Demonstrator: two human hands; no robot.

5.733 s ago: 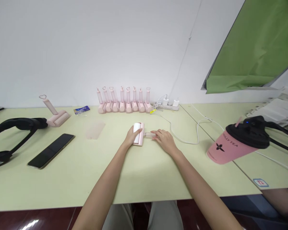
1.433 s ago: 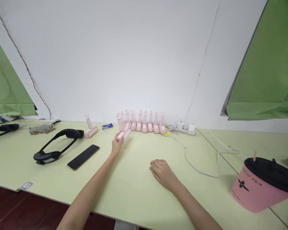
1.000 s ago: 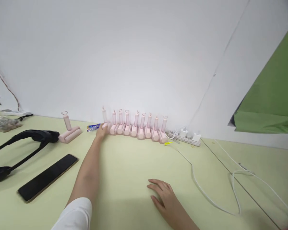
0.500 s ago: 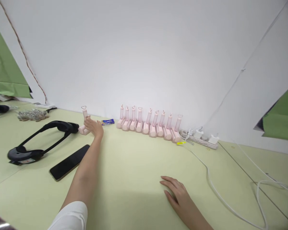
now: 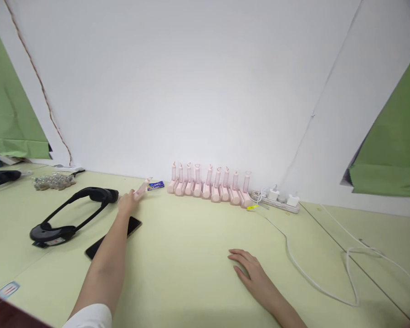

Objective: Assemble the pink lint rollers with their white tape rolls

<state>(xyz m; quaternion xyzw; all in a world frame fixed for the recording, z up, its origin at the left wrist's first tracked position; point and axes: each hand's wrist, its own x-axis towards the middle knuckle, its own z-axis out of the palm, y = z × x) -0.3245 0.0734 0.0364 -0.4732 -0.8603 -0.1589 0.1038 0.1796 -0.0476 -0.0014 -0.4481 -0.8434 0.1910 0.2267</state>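
My left hand (image 5: 127, 201) is closed round a pink item (image 5: 141, 189) at the left of the table. The item's clear pink tube with a looped top sticks out tilted to the right; the fingers hide the rest. A row of several like pink items (image 5: 215, 195) lines the wall, each with an upright tube and loop. Just right of the held item lies a small blue packet (image 5: 156, 185). My right hand (image 5: 251, 273) rests on the table with fingers apart, holding nothing.
A black headset (image 5: 56, 232) and a partly covered black phone (image 5: 134, 224) are near my left arm. Bagged small parts (image 5: 54, 181) lie at the back left. A power strip (image 5: 282, 203) with white plugs and a white cable (image 5: 302, 269) is on the right.
The pink item at my left hand has gone from upright to tilted right, and the hand has turned round it. The view has shifted slightly; my right hand is nearly unmoved.
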